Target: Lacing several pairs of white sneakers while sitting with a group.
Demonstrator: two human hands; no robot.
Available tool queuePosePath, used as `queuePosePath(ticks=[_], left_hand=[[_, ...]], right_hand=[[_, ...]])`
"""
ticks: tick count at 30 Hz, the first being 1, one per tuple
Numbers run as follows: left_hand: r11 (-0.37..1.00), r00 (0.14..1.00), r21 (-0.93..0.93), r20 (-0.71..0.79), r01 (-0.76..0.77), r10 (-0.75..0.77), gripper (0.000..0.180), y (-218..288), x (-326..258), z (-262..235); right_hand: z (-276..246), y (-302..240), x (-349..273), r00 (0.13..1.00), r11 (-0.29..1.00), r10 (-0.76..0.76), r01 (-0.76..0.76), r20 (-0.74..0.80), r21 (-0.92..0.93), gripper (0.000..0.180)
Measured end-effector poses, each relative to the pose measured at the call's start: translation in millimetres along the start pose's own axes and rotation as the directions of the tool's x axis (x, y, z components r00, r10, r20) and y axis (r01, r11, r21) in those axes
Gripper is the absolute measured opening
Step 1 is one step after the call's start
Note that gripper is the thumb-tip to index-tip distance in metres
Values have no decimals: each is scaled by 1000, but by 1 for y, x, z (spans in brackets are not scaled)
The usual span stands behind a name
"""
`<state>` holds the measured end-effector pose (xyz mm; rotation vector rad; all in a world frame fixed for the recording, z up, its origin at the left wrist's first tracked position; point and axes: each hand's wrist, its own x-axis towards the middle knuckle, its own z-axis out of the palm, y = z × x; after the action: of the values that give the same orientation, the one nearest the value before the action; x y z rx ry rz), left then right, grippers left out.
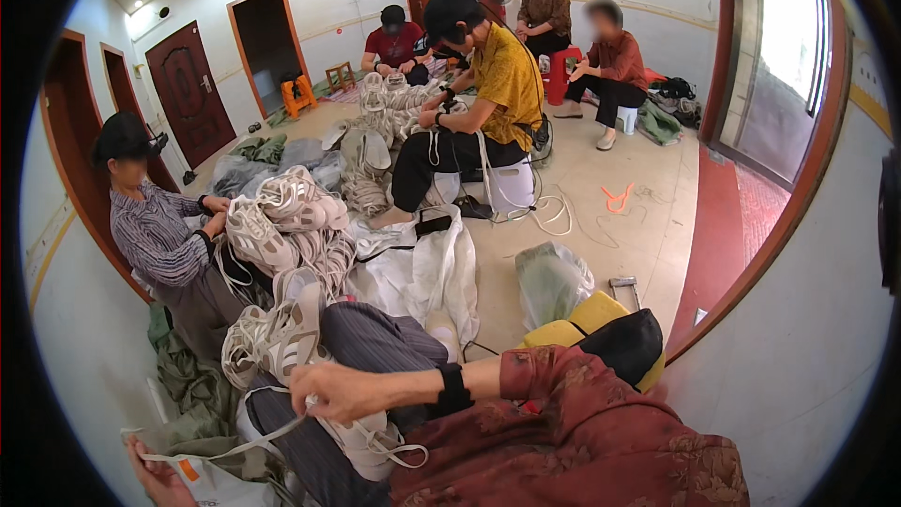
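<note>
1. A pale sneaker (371, 446) lies on the person's lap, its flat lace (253, 441) stretched leftward.
2. The right hand (343, 390) pinches the lace just above the shoe; the left hand (160, 479), at the lower edge, grips the lace's far end.
3. Good lacing probably means keeping the lace flat and evenly taut.
4. More sneakers (272, 338) are heaped near the knee; co-workers sit around on the floor (610, 235).

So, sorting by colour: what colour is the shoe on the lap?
Cream-white shoe, seen in the head view.
</note>
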<state>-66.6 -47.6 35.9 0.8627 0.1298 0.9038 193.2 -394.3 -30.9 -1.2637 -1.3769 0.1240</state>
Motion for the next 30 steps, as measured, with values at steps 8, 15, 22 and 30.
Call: queuePosePath(ticks=[8, 15, 22, 30], left_hand=[[432, 867, 791, 236, -434, 439, 18, 55, 33, -35], [851, 994, 524, -76, -31, 83, 41, 66, 107, -137], [825, 995, 557, -45, 98, -88, 50, -70, 38, -124], [648, 938, 705, -75, 290, -338, 28, -142, -57, 41]], right_hand=[[-24, 41, -14, 922, 887, 337, -241, 193, -394, 13], [-4, 61, -5, 957, 903, 149, -29, 250, -428, 14], [-6, 65, -4, 958, 806, 175, -7, 226, -592, 15], [1, 64, 0, 984, 743, 113, 8, 137, -669, 13]])
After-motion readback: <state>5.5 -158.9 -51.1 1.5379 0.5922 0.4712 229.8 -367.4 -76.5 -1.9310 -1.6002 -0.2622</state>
